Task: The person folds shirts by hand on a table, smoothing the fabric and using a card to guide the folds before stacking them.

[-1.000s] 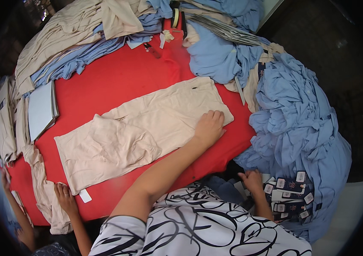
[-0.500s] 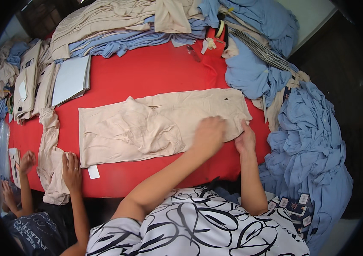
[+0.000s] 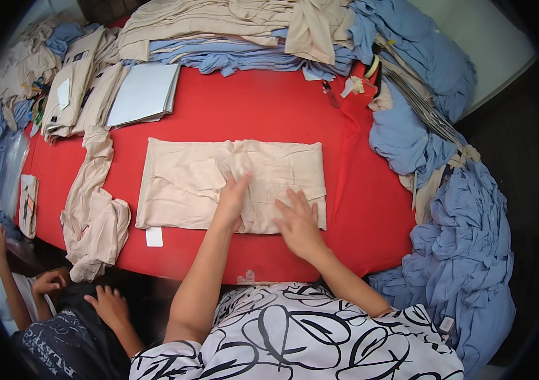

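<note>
A beige knit garment [image 3: 184, 171] lies before me, folded into a short, wide rectangle with its right part turned over. A white card [image 3: 154, 237] peeks out from beneath its lower left edge. My left hand [image 3: 234, 201] rests on the middle of the fabric, fingers stretched toward the far side; some blur softens their tips. Lower down on the right part, my right hand [image 3: 298, 223] lies flat with its fingers spread. Neither hand grips the cloth.
The red-covered table [image 3: 250, 104] holds a stack of white boards [image 3: 146, 95] and a crumpled beige garment [image 3: 101, 218]. Beige and blue garments [image 3: 231, 47] line the far side; a blue heap [image 3: 466, 234] stands right. A co-worker's hand [image 3: 112, 307] is at lower left.
The garment's right end has been folded over leftward, making it shorter. Both my hands have moved left over it. The co-worker's hand has left the crumpled garment, and the view has shifted.
</note>
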`<state>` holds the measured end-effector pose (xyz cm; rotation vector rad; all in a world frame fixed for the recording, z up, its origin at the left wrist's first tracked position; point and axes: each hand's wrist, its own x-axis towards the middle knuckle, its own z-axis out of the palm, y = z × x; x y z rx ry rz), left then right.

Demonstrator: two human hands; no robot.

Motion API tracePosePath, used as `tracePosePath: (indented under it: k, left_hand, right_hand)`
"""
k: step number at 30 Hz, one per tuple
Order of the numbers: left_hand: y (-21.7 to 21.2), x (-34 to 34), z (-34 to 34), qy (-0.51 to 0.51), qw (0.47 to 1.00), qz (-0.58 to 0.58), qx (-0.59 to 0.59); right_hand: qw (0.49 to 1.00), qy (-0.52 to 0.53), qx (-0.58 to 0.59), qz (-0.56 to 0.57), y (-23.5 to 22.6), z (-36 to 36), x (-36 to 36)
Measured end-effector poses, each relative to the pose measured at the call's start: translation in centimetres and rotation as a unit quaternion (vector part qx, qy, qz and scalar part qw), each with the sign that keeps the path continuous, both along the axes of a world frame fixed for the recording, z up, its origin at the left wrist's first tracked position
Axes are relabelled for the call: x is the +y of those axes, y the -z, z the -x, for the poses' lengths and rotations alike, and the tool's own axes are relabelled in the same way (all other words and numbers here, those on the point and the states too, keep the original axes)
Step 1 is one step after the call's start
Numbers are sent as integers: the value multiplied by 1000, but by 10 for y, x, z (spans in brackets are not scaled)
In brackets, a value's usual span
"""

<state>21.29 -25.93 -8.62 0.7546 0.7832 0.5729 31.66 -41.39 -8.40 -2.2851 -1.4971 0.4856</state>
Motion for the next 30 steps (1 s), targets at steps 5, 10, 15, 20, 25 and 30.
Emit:
tracePosePath:
  k: [5,10,15,20,25,30]
  left_hand:
    - [7,6,-4,60,994,-88,2]
    - [-7,-1,-10,58,997,-40,7]
    - [15,-6,-24,-11,991,-129,-16]
    - [-18,-22,-5,17,800,-547,245]
    - [16,-44,5,25,741,-632,226]
    - [22,-38,22,48,806,-559,189]
  right_hand:
    - [979,179,5,-99,3,-58,-3]
    - [979,194,27,-50,18,-96,2]
    - [869,239,398,-171,52,-148,-9]
    - [932,218,181,-224,14,-104,-4]
    - [985,105,-90,-106,-14,-70,-17]
    - [996,-35,-1,-87,4,-86,-58]
